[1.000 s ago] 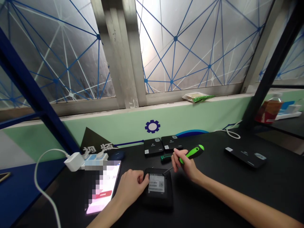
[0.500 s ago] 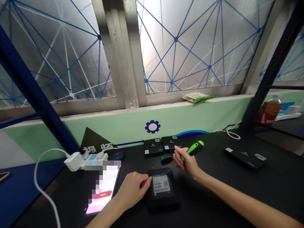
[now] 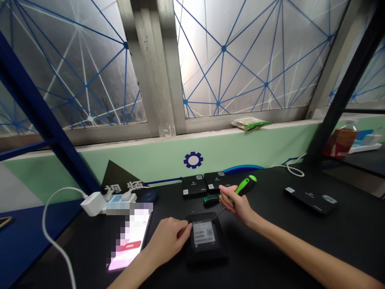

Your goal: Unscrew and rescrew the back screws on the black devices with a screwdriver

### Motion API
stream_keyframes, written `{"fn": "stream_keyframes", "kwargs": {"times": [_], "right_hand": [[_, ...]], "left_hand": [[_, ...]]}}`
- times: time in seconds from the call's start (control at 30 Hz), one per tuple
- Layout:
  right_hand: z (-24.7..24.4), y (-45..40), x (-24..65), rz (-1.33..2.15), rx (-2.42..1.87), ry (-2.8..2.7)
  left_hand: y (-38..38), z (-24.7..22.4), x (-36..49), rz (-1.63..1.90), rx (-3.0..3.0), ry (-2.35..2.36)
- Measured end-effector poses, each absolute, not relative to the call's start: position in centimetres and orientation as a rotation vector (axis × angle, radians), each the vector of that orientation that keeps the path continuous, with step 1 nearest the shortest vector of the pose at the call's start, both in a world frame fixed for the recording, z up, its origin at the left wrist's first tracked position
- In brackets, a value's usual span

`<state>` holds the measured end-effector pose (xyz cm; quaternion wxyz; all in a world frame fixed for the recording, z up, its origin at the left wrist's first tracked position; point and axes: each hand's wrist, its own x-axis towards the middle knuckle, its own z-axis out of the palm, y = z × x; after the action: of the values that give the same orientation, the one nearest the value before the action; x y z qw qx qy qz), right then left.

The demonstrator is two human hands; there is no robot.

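A black box with a white label lies on the black table in front of me. My left hand rests at its left side, fingers curled, the fingertips on its upper left edge. Between the thumb and fingers of my right hand is a green and black screwdriver, tilted, its thin shaft reaching down to the box's upper right corner. A tiny dark piece lies just above the box. Behind it, partly covered by my right fingers, is a dark green-ended tool handle.
Two black boxes stand near the wall, another black box lies at the right. A lit phone, a power strip with a white charger and cable, and a dark mouse are at the left.
The screwdriver handle has tipped slightly lower and to the left, with my right hand barely shifting. My left hand and the box look the same.
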<state>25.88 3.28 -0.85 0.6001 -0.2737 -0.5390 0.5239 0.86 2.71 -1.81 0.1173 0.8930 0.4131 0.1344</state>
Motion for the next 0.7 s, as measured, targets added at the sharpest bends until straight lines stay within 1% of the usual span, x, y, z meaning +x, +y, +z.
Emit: {"fn": "stream_keyframes", "kwargs": {"times": [0.37, 0.7], "right_hand": [[0.7, 2.9, 25.1, 1.158, -0.759, -1.399], [2.4, 2.7, 24.4, 1.182, -0.877, -1.585]], "left_hand": [[2.7, -1.6, 0.9, 0.408, 2.618, 1.212], [2.5, -1.5, 0.8, 0.434, 2.606, 1.205]]}}
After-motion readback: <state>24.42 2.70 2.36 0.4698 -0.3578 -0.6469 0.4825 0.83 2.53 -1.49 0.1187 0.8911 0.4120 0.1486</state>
